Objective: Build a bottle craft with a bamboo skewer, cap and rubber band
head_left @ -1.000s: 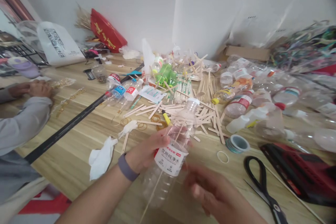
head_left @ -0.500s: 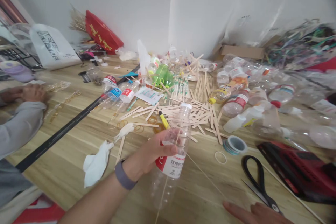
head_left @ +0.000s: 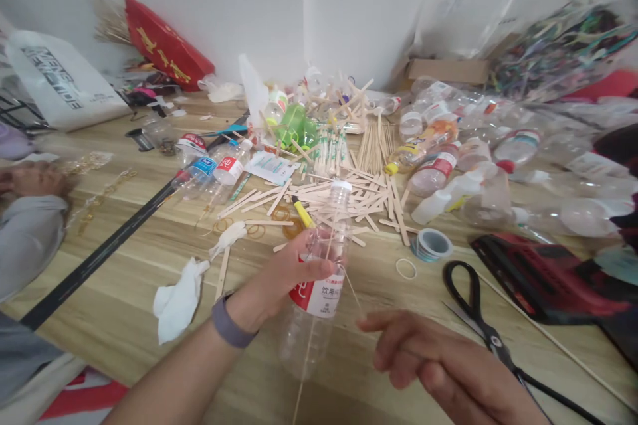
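My left hand (head_left: 279, 279) grips a clear plastic bottle (head_left: 319, 292) with a white cap and a red-and-white label, held tilted over the wooden table (head_left: 124, 259). A thin wooden skewer (head_left: 304, 372) runs through the bottle and sticks out below it. A second thin skewer (head_left: 355, 292) slants from the bottle's side down to my right hand (head_left: 438, 365), whose fingers are curled and pinch its lower end. A grey band sits on my left wrist.
Craft sticks (head_left: 349, 199), skewers, rubber bands and several empty bottles (head_left: 448, 166) litter the table. Tape roll (head_left: 431, 244), black scissors (head_left: 478, 319) and a red-black case (head_left: 543, 279) lie right. A tissue (head_left: 177, 299) lies left. Another person's hand and grey sleeve (head_left: 24, 232) rest at far left.
My right hand came back up from the table at lower right to the skewer beside the bottle. The view shifted right, and the bottle stayed in my left hand.
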`<state>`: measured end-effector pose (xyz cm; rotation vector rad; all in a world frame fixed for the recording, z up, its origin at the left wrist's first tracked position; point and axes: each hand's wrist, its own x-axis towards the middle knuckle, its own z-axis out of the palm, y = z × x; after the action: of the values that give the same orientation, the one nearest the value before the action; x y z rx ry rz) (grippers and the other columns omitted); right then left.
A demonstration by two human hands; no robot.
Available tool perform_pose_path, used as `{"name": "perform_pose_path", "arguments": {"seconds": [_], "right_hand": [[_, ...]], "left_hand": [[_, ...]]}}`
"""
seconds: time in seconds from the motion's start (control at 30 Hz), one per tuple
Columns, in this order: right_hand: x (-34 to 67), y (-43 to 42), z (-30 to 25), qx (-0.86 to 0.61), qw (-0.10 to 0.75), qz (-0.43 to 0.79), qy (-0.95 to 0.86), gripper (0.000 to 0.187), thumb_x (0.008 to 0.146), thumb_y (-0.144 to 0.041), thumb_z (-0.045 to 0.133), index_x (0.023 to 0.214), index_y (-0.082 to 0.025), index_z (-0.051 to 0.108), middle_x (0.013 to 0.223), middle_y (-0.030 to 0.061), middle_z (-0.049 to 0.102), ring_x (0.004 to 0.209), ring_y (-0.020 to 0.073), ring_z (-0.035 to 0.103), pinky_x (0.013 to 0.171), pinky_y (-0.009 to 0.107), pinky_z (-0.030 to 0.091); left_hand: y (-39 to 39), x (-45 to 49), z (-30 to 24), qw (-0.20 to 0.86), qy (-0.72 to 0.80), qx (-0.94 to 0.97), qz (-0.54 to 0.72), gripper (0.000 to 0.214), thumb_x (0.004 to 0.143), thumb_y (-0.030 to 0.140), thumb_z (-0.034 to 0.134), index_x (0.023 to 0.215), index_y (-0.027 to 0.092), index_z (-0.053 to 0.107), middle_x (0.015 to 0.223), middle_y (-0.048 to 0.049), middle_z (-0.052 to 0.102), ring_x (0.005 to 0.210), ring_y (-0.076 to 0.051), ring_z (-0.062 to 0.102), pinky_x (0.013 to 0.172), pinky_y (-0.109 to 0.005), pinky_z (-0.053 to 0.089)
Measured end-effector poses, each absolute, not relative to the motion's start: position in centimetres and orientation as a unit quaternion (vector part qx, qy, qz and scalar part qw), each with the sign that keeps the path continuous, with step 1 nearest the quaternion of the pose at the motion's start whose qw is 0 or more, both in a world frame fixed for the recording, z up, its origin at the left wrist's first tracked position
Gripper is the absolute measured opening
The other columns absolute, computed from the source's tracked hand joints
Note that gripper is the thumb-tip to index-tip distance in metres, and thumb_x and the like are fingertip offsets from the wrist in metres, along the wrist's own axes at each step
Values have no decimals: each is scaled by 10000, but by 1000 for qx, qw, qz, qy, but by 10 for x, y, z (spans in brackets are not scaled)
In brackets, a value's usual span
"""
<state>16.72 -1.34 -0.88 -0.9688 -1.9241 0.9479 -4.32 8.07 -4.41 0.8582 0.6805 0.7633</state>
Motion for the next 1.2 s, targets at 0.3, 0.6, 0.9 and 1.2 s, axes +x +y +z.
{"name": "perform_pose_path", "arguments": {"seconds": [0.3,0.6,0.9,1.2], "right_hand": [[144,-2,-33,-428,435,572,-548,417,938,-503,461,699,-207,630,672,15,616,689,139,584,660,255,449],[143,5,-31,-483,460,581,-466,334,907,-462,521,753,-191,642,578,-15,524,546,127,534,517,251,436],[140,5,-36,-507,372,84,-773,233,956,-176,457,793,-169,624,722,38,539,636,149,549,589,279,471],[140,0,-39,-484,365,-25,-795,266,950,-102,456,727,-184,577,674,28,549,629,151,520,582,299,437]], "left_hand": [[77,-40,-44,785,316,411,339,581,639,403,838,1088,190,537,943,-40,656,855,-219,639,797,-358,447],[74,-41,-45,788,328,403,330,628,593,407,867,1094,201,548,975,-44,649,827,-190,622,765,-330,453],[69,-39,-46,792,328,406,317,491,691,353,815,1110,232,590,988,-24,669,865,-184,624,790,-305,448],[67,-35,-43,802,320,401,305,487,699,377,802,1103,213,586,934,-33,666,845,-203,630,754,-302,459]]}}
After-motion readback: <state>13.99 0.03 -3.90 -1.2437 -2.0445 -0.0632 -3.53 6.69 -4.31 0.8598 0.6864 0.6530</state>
